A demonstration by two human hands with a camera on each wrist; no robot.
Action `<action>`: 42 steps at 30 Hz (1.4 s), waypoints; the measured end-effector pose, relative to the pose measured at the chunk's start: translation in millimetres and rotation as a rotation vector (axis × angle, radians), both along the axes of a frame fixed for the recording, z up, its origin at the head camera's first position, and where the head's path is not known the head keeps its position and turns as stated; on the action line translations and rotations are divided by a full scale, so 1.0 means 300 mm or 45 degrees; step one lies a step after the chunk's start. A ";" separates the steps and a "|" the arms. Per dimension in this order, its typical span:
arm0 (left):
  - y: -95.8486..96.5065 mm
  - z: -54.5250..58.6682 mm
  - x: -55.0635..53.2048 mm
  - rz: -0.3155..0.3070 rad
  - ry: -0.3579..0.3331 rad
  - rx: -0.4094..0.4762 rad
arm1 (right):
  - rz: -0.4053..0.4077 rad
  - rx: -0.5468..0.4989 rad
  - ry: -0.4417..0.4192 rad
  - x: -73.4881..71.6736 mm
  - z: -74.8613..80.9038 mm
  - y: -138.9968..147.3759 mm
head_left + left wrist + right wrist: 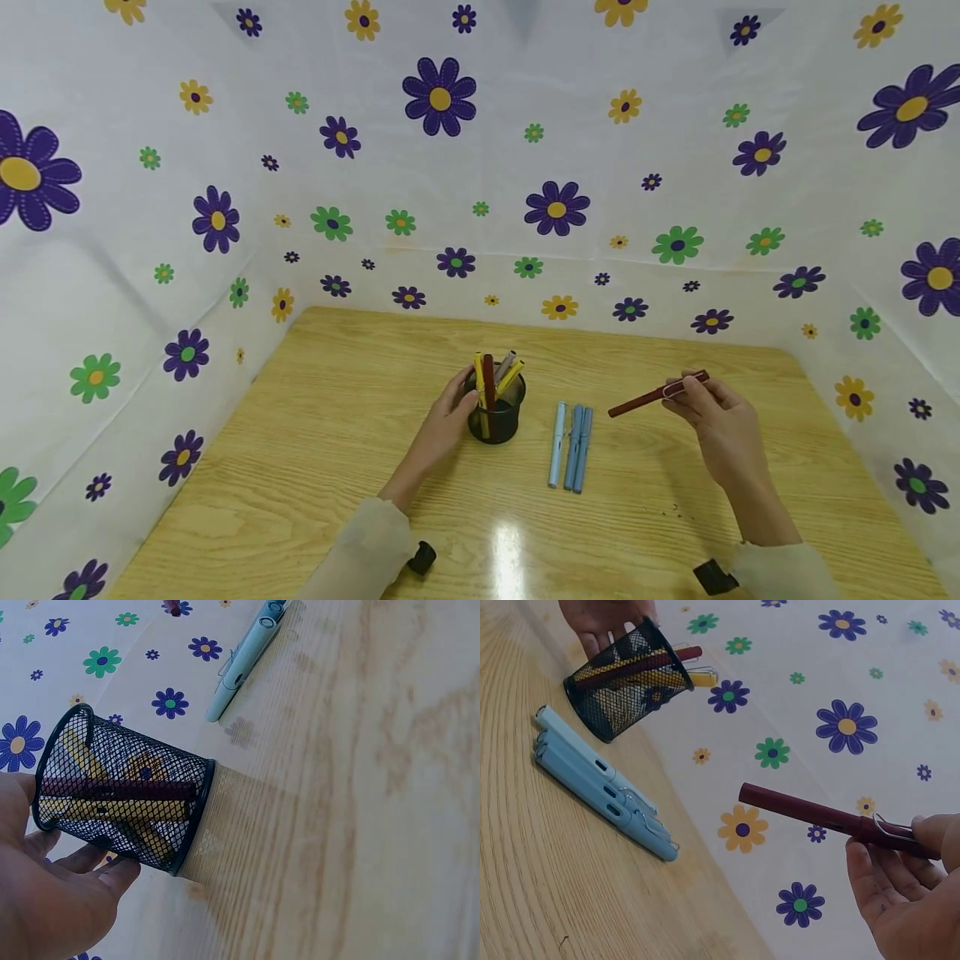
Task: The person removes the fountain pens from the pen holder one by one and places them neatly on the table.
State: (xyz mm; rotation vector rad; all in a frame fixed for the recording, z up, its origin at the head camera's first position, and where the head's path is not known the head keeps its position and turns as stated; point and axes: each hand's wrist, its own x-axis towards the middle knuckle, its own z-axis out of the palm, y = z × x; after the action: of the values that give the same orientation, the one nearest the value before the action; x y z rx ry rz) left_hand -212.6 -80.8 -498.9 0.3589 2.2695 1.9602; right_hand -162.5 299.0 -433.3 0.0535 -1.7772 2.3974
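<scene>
My left hand (448, 417) grips the left side of a black mesh pen cup (497, 427), its thumb near the rim and its fingers along the wall. Inside the cup stand yellow pens (513, 377), a dark red pen (489, 379) and a grey one (505, 365). Over the table on the right, my right hand (723, 425) pinches another dark red pen (802, 811) by its capped end, near the silver clip; its other end points left. Between the hands lie a light blue pen (557, 446) and two darker blue pens (577, 450), side by side.
The wood-grain table (337, 375) is bounded at the back and sides by a white flower-print cloth (480, 158). A few dark specks (670, 510) lie in front of the right hand.
</scene>
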 end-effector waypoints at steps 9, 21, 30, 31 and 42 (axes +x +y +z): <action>-0.001 -0.008 -0.002 -0.003 0.020 0.008 | -0.008 0.114 -0.055 0.028 -0.014 0.061; -0.002 -0.003 0.002 -0.001 0.022 0.004 | 0.037 0.310 -0.220 0.026 -0.046 0.080; -0.001 -0.004 0.002 -0.008 0.028 0.008 | 0.076 0.425 -0.287 0.017 -0.075 0.042; -0.001 -0.003 0.004 -0.006 0.028 0.006 | 0.081 0.444 -0.294 0.015 -0.078 0.039; 0.000 0.001 0.005 -0.008 0.021 0.020 | 0.094 0.622 -0.350 -0.002 -0.108 0.007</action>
State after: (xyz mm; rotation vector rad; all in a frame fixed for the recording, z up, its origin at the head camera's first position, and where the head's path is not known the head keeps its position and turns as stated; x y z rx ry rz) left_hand -211.2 -80.7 -498.6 0.3855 2.2615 1.9800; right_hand -163.2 301.1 -465.5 -0.1643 -2.4904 2.0330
